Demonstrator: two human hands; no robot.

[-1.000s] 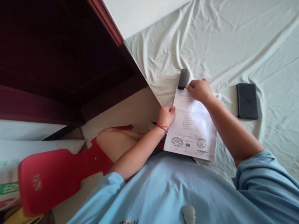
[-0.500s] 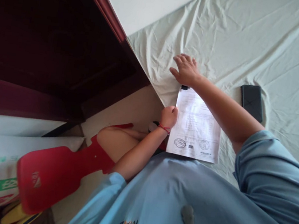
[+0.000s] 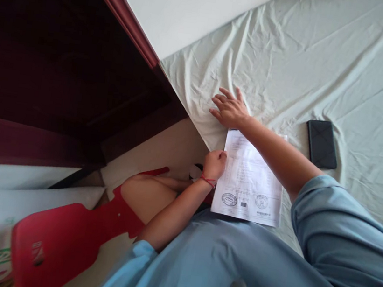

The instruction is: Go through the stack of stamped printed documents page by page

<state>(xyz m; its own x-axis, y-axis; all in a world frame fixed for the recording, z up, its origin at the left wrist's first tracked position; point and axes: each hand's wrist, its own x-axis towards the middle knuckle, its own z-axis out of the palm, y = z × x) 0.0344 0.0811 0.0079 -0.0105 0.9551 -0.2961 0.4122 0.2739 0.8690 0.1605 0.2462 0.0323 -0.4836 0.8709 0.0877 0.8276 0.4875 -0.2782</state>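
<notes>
Left hand point(image 3: 214, 164): curled, pinching the left edge of printed papers point(image 3: 250, 182) | Right hand point(image 3: 229, 110): fingers spread, palm largely hiding a dark object point(image 3: 233, 129) at their upper left corner | Papers: on pale cloth point(image 3: 285, 71), steadied, it seems, by the left grip alone | Black phone point(image 3: 321, 144): beyond the right forearm

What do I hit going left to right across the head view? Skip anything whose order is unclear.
Red panel → left hand → papers → black phone.
</notes>
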